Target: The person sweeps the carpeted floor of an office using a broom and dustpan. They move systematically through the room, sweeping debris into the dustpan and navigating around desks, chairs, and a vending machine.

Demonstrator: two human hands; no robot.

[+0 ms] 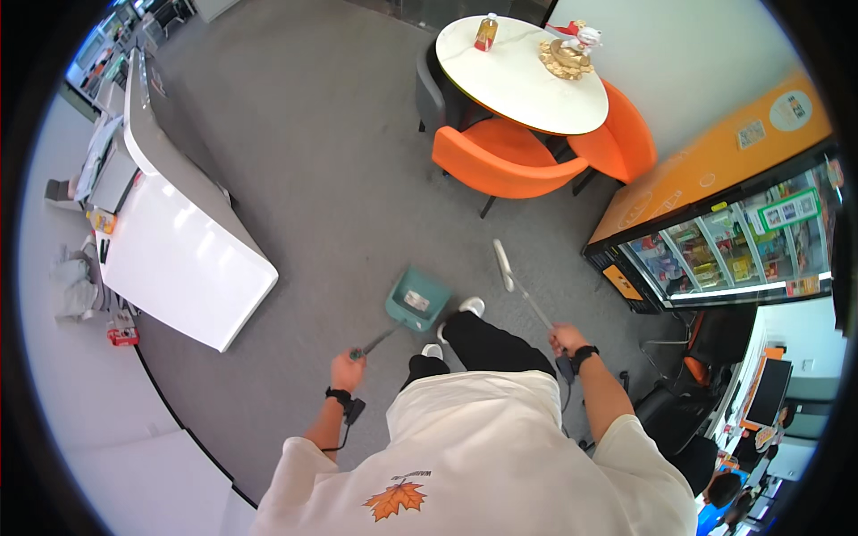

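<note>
My left hand (pixel 348 370) is closed around the handle of a green long-handled dustpan (pixel 429 289), which hangs or rests low before my feet; whether it touches the floor I cannot tell. A pale label shows inside its pan. With my right hand (pixel 568 340) I grip the thin grey stick of a broom (pixel 503 265), whose narrow, pale head is in front and to the right of the dustpan, apart from it. Both wrists wear dark bands with small devices and cables.
Ahead stands a white oval table (pixel 523 80) with a bottle and a cat figurine, and orange chairs (pixel 506 157) around it. A drinks fridge (pixel 724 221) is at the right, with office chairs and desks behind it. At the left is a white counter (pixel 194 268). People sit at the lower right.
</note>
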